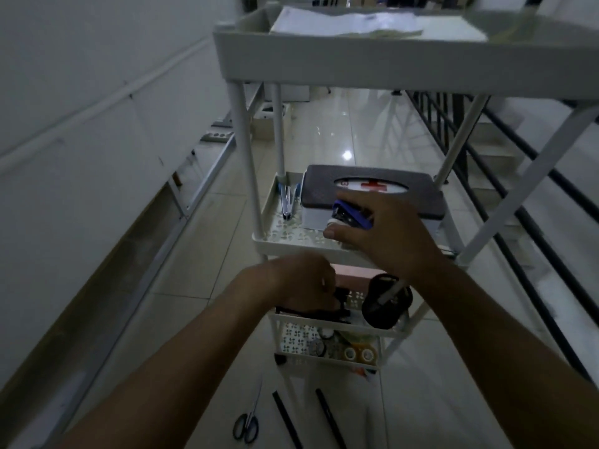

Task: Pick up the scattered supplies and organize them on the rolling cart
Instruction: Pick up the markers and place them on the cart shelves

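A white rolling cart [269, 244] stands before me with several tiers. My right hand [379, 234] holds a blue stapler [351, 215] over the second tier, in front of a first-aid box [372, 186] with a dark lid and red cross. My left hand [304, 283] reaches into the third tier and closes on a black object [311, 312]. A black pen cup [385, 303] stands in that tier at the right. Tape rolls [358, 353] lie in the lowest tier. On the floor lie scissors [246, 427] and two black sticks [287, 419].
Papers [346, 22] lie in the cart's top tray. A blue and silver tool [288, 197] rests at the second tier's left. A wall [81, 124] runs along the left; a black stair railing [518, 202] runs along the right. Glossy tiled floor lies beyond.
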